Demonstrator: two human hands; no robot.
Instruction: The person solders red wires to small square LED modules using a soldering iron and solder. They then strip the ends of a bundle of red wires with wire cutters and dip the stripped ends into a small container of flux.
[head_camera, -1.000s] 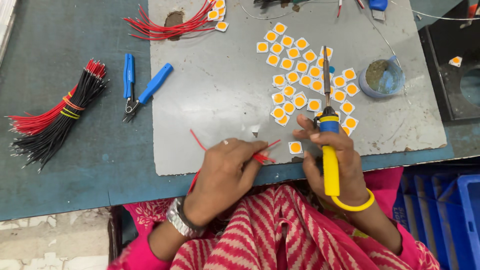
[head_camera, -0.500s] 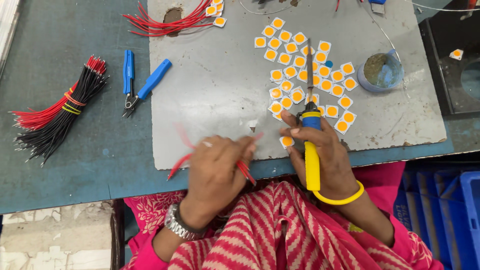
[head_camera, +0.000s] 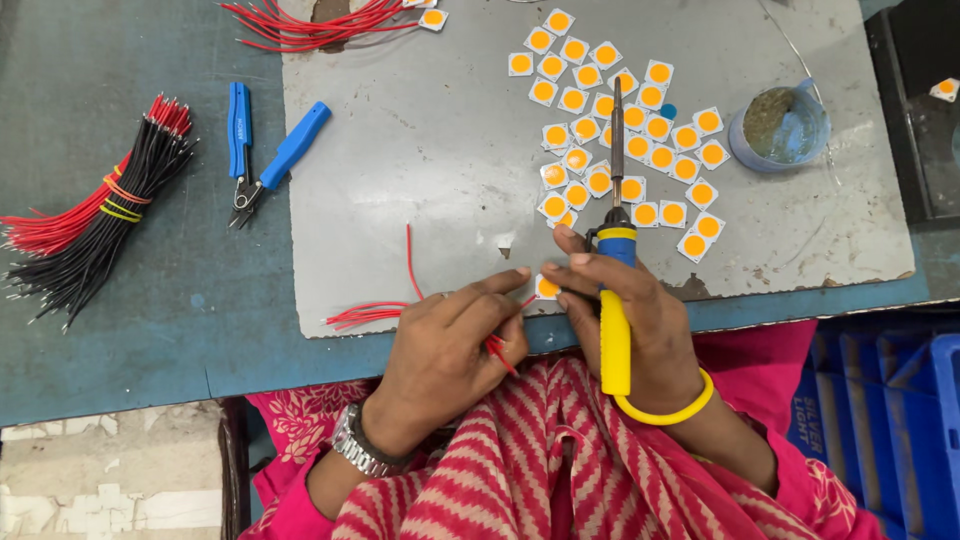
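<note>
Little blue cup (head_camera: 783, 127) is holding some brownish gunk. On the grey mat (head_camera: 420, 150), left hand (head_camera: 450, 350) is pinching red wires (head_camera: 375, 312) beside a yellow square chip (head_camera: 545, 288); right hand (head_camera: 635, 315) is gripping the soldering iron (head_camera: 614, 290) tight. Teal bench (head_camera: 150, 310) underneath.

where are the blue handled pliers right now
In the head view the blue-handled pliers lie untouched on the teal table, at the upper left, between the banded bundle of red and black wires and the grey mat.
</note>
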